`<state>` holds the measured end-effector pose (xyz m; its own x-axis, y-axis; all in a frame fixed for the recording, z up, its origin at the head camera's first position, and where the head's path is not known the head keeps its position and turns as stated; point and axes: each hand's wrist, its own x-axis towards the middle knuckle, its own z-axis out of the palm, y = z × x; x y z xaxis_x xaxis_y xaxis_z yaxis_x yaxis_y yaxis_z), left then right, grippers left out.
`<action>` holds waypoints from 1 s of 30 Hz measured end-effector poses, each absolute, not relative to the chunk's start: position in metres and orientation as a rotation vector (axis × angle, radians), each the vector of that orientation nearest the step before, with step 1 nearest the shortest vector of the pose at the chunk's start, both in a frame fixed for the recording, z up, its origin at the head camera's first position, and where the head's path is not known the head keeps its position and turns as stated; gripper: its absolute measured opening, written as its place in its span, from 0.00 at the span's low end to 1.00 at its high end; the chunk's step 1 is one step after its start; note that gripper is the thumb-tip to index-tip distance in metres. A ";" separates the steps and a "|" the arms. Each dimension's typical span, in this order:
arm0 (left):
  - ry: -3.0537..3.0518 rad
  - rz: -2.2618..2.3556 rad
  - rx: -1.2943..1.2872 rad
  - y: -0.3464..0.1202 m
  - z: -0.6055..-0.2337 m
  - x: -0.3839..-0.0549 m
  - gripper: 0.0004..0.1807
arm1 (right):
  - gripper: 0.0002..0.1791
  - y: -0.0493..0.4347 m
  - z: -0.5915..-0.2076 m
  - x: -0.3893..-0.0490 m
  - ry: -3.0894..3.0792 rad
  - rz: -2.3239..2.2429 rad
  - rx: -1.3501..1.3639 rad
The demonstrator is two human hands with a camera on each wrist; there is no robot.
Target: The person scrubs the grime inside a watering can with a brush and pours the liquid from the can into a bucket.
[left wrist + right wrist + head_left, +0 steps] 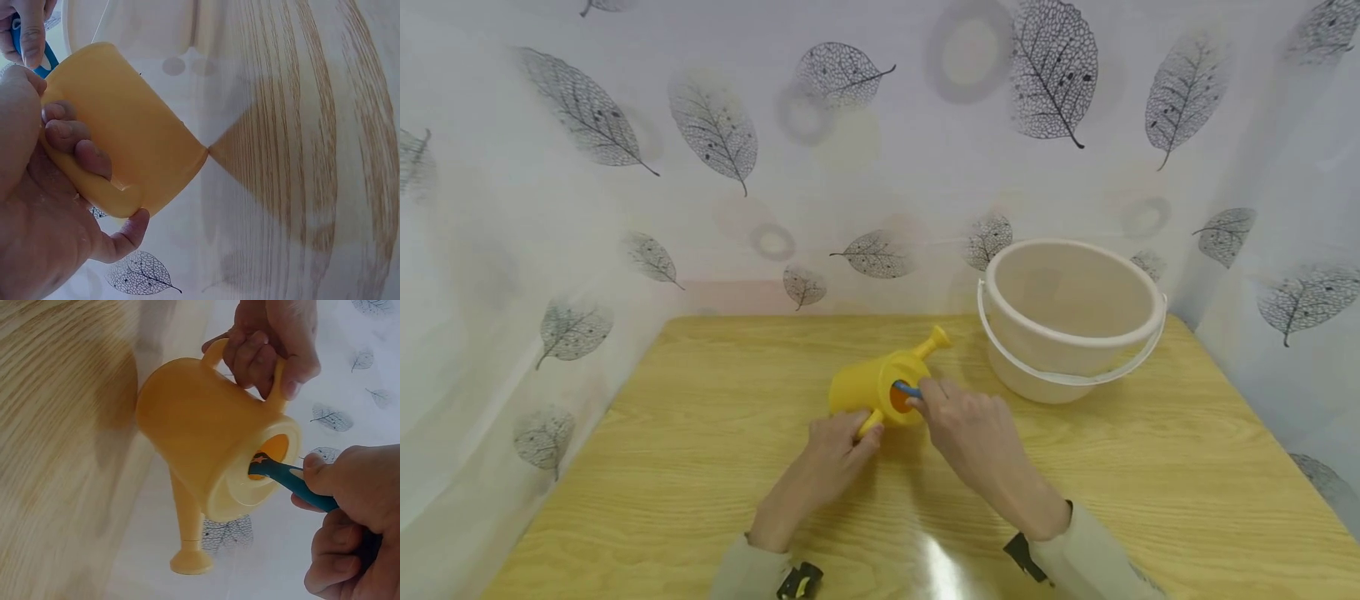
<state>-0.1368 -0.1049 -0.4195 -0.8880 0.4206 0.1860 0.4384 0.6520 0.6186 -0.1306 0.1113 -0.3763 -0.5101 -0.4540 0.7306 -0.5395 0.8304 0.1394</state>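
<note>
A yellow watering can (859,387) is tilted over the table, its opening turned toward the right hand and its spout pointing to the back right. The left hand (835,450) grips the can's handle, fingers curled through it as the left wrist view shows. In the right hand (973,429) is a slim blue-handled tool (292,480) with a lighter patch and a small star mark. Its front end reaches through the can's opening (275,449); the tip is hidden inside, so its kind cannot be told. In the right wrist view, the thumb and fingers wrap the blue handle.
A white bucket (1060,367) with its bail handle hanging in front stands at the back right of the wooden table (715,400). A pale curtain (895,167) printed with leaves closes off the back and both sides.
</note>
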 end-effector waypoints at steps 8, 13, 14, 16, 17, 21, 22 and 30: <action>-2.849 -1.100 -0.731 -0.104 -0.420 -0.136 0.17 | 0.18 0.112 -0.383 -0.138 -2.223 0.128 0.711; -2.852 -1.111 -0.710 -0.105 -0.418 -0.135 0.17 | 0.16 0.114 -0.382 -0.135 -2.193 0.177 0.723; -2.851 -1.104 -0.710 -0.106 -0.418 -0.135 0.17 | 0.16 0.114 -0.381 -0.134 -2.185 0.185 0.724; -2.846 -1.098 -0.720 -0.106 -0.418 -0.135 0.17 | 0.16 0.115 -0.379 -0.132 -2.176 0.197 0.726; -2.844 -1.095 -0.725 -0.106 -0.418 -0.135 0.17 | 0.16 0.115 -0.378 -0.131 -2.175 0.201 0.727; -2.842 -1.099 -0.722 -0.106 -0.418 -0.134 0.17 | 0.17 0.115 -0.377 -0.130 -2.177 0.204 0.725; -2.844 -1.102 -0.717 -0.106 -0.418 -0.134 0.17 | 0.17 0.114 -0.376 -0.130 -2.181 0.199 0.727; -2.746 -1.020 -0.806 -0.107 -0.421 -0.136 0.18 | 0.17 0.110 -0.380 -0.139 -2.208 0.160 0.715</action>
